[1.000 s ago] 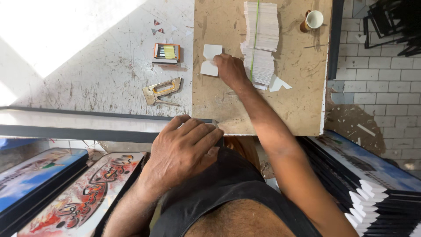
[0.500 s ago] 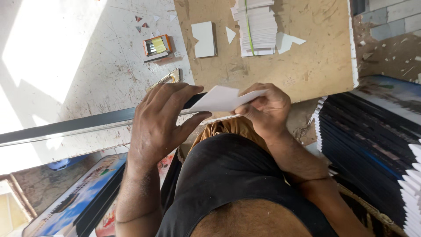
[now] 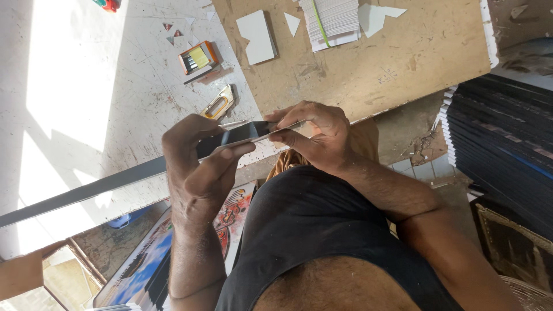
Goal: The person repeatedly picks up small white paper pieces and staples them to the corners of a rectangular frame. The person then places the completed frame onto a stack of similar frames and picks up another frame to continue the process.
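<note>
Holding a thin flat card (image 3: 253, 131) edge-on between both hands, the person works just above the near edge of the brown board (image 3: 403, 57). The left hand (image 3: 199, 161) has its grip closed on the card's left end, thumb underneath and fingers curled over the top; the right hand (image 3: 314, 135) pinches the card's right end between thumb and fingertips. The card is seen almost edge-on, its upper face dark. Below the hands, framed pictures (image 3: 150, 259) lean under the surface (image 3: 86, 115). Right of the board stands a stack of dark panels (image 3: 507, 138). Left of the board, on the white surface, lie a yellow utility knife (image 3: 218, 105) and, farther off, a small orange box (image 3: 197, 57). On the board's far part lie a white card piece (image 3: 257, 35) and a banded pile of white cards (image 3: 331, 20).
</note>
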